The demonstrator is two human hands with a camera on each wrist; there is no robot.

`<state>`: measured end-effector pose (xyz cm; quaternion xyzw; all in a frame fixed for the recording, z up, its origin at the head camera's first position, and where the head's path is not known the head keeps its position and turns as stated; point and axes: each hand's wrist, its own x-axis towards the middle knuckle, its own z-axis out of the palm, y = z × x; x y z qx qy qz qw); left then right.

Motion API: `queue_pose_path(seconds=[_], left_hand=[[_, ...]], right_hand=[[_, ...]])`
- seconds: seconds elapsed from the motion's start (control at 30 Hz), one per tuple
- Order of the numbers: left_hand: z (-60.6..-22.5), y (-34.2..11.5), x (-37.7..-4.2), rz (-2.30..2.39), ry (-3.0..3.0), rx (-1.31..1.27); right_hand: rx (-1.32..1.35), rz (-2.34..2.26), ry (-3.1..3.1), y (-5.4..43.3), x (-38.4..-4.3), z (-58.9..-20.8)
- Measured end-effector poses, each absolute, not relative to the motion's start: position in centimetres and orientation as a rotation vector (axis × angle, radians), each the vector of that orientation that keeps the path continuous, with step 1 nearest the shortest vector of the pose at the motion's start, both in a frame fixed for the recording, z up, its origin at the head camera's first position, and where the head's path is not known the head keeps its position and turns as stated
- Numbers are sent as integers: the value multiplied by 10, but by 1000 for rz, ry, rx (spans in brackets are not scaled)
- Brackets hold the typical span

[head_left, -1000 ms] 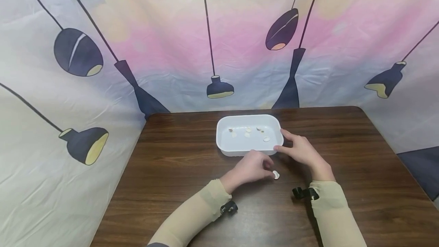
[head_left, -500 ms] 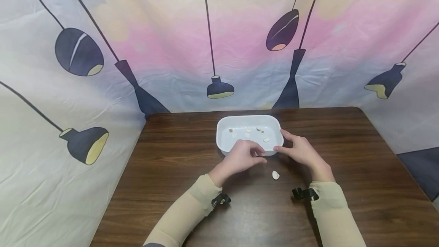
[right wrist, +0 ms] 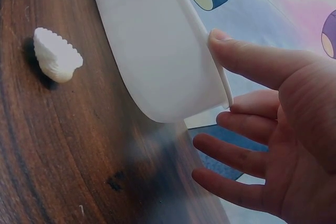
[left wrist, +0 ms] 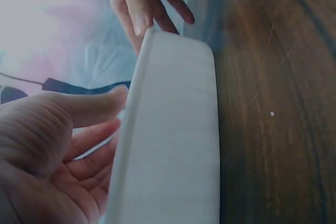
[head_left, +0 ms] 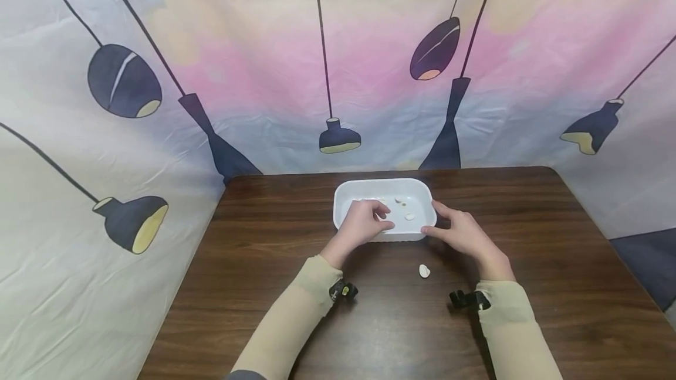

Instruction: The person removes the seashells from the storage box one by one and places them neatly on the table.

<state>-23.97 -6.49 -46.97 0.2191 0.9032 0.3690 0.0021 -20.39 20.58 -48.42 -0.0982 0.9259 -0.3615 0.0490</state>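
A white plastic tray (head_left: 397, 237) stands on the table, several small shells in it, among them a white shell (head_left: 409, 216). My left hand (head_left: 364, 221) reaches over the tray's front rim, its fingers loosely bent and nothing seen between them. It covers the left part of the tray's inside. With thumb and forefinger my right hand (head_left: 465, 233) pinches the tray's right end; in the right wrist view the thumb lies on the rim and the other fingers spread free. A white ribbed seashell (right wrist: 56, 57) lies on the wood in front of the tray.
The dark wooden table (head_left: 274, 263) reaches back to a hanging cloth (head_left: 264, 75) printed with lamps. A black wrist camera (head_left: 343, 291) sits on the left sleeve, and another wrist camera (head_left: 469, 299) on the right.
My left hand has moved from beside the loose seashell, back and leftward, to over the tray. That seashell has turned slightly and stays on the table. My right hand keeps its hold.
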Motion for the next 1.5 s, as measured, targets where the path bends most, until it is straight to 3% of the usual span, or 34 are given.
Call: queue_pose_path(seconds=[1.03, 1.5], left_hand=[[-485, -42, -291, 1077, 2841, 212], [-493, -39, -298, 1023, 2902, 185]], right_hand=[[-302, -1094, 2835, 210, -205, -487], [-291, -1108, 2826, 207, -205, -485]])
